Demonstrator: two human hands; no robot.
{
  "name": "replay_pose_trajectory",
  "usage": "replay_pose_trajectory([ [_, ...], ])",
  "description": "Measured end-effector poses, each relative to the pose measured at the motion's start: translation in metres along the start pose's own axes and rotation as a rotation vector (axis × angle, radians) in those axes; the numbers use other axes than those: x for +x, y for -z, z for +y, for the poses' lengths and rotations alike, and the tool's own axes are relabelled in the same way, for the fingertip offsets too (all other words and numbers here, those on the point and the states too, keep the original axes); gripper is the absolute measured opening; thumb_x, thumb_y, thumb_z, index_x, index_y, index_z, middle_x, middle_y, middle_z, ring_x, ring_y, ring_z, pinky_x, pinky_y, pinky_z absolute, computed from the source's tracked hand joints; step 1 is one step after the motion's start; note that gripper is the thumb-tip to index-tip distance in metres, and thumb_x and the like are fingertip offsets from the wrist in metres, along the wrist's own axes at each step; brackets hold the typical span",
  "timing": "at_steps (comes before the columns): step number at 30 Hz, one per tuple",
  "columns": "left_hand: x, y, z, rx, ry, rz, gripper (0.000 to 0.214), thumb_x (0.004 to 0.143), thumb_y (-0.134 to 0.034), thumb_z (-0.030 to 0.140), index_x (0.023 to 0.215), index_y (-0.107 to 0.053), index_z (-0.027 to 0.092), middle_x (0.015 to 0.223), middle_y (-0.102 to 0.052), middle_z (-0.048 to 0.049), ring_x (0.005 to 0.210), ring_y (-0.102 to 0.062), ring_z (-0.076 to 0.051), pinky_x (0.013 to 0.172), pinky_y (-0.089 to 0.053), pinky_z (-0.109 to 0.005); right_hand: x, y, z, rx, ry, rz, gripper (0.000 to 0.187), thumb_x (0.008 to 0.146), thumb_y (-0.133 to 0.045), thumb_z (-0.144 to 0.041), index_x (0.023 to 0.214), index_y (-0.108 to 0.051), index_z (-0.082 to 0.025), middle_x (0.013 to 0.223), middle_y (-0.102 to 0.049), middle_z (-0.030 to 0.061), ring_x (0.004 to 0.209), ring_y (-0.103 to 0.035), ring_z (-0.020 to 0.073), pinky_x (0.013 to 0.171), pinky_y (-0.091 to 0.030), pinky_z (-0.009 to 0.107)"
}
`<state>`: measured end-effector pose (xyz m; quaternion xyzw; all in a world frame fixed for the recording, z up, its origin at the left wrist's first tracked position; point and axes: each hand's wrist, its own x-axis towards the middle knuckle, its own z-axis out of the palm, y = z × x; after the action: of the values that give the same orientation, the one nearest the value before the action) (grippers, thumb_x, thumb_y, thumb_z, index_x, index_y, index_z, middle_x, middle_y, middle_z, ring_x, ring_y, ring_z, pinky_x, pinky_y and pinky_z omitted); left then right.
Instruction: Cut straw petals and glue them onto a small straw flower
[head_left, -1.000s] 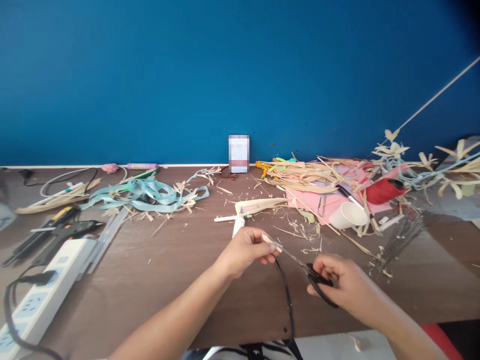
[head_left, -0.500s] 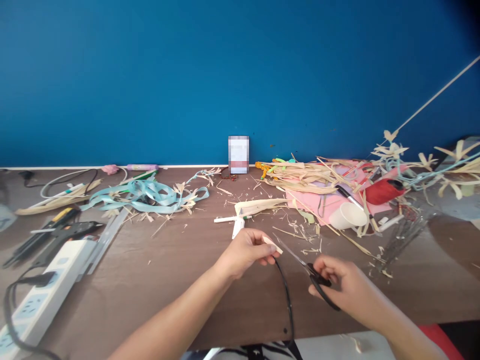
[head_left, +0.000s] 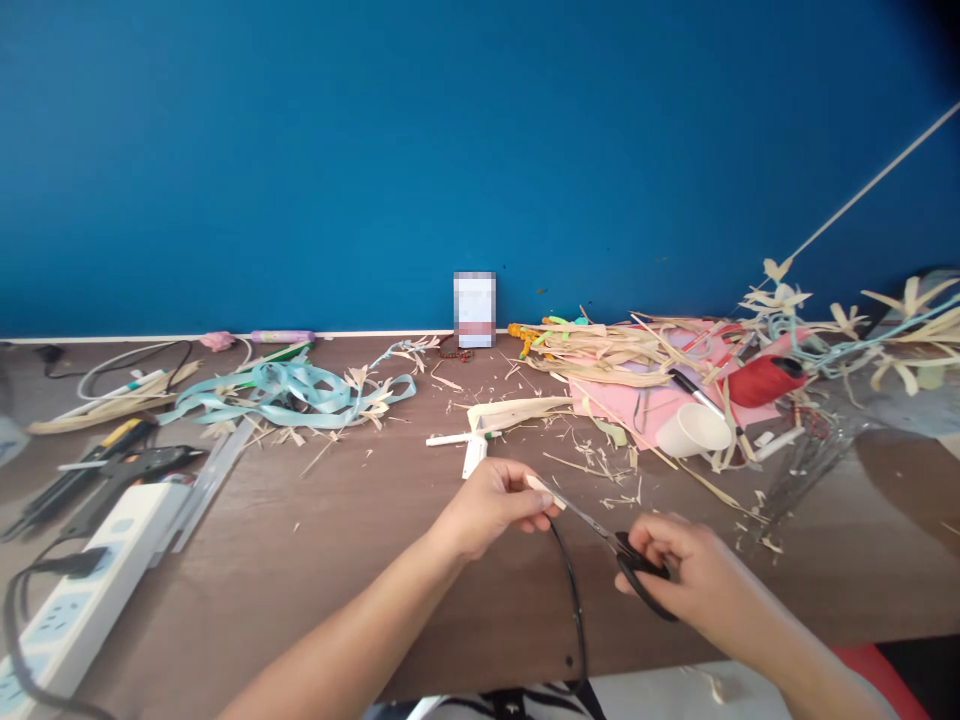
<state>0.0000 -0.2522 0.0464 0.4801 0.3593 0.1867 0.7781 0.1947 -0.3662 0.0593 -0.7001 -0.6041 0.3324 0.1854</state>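
Between thumb and fingers, my left hand (head_left: 504, 502) pinches a small pale strip that looks like dried husk (head_left: 549, 493). My right hand (head_left: 667, 562) is closed on black-handled scissors (head_left: 626, 556), whose blades point up and left. The blade tips meet the strip at my left fingertips; whether they cut through it I cannot tell. Just beyond my left hand lies a white-handled tool (head_left: 475, 456), and a longer piece of husk (head_left: 517, 411) rests behind it. A black cable (head_left: 577, 600) hangs below my left hand toward the table edge.
At left are a power strip (head_left: 90, 590), a glue gun (head_left: 127, 480) and tangled blue ribbon (head_left: 289, 392). A husk pile (head_left: 622, 352), pink paper (head_left: 611, 410), a paper cup (head_left: 694, 430) and a red thread spool (head_left: 763, 382) stand right. A blue wall (head_left: 375, 160) rises behind.
The scissors' blades have moved left onto the strip and closed together somewhat. My left hand keeps its pinch in nearly the same place.
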Motion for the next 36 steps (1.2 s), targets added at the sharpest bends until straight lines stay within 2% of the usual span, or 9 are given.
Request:
replay_pose_trajectory([
  [6,-0.0006,-0.0005,0.0015,-0.015,-0.005,0.014,0.015,0.062,-0.065,0.026,0.064,-0.062,0.011,0.066,-0.066,-0.0053,0.052,-0.057,-0.009,0.048,-0.042,-0.017,0.0003,0.0016,-0.0039,0.201,-0.072,-0.071,0.020,0.068,-0.059,-0.030,0.061,-0.045,-0.019,0.050,-0.035,-0.0078,0.048,-0.034,0.0083,0.045,-0.028,0.019],
  [12,-0.0010,0.0003,0.0041,-0.056,-0.006,0.039,0.013,0.062,-0.065,0.024,0.063,-0.062,0.011,0.063,-0.065,-0.0034,0.052,-0.057,-0.008,0.047,-0.040,-0.016,0.0002,0.0058,-0.0065,0.221,-0.046,-0.167,0.014,0.068,-0.057,-0.022,0.065,-0.043,-0.019,0.056,-0.036,-0.0068,0.055,-0.037,0.0098,0.052,-0.032,0.021],
  [24,-0.0014,-0.0007,0.0025,-0.043,-0.005,0.032,0.014,0.060,-0.065,0.024,0.062,-0.060,0.012,0.065,-0.066,-0.0041,0.052,-0.058,-0.009,0.048,-0.041,-0.018,-0.0010,0.0047,-0.0081,0.215,-0.074,-0.214,0.019,0.068,-0.057,-0.026,0.063,-0.040,-0.020,0.052,-0.038,-0.0074,0.052,-0.036,0.0089,0.049,-0.029,0.020],
  [36,-0.0020,0.0010,-0.0009,-0.081,-0.005,0.019,0.014,0.061,-0.066,0.023,0.062,-0.059,0.011,0.064,-0.065,-0.0034,0.052,-0.058,-0.009,0.047,-0.042,-0.017,-0.0002,-0.0030,-0.0049,0.350,-0.137,-0.228,0.024,0.070,-0.058,-0.029,0.061,-0.038,-0.019,0.047,-0.033,-0.0093,0.046,-0.032,0.0072,0.045,-0.025,0.019],
])
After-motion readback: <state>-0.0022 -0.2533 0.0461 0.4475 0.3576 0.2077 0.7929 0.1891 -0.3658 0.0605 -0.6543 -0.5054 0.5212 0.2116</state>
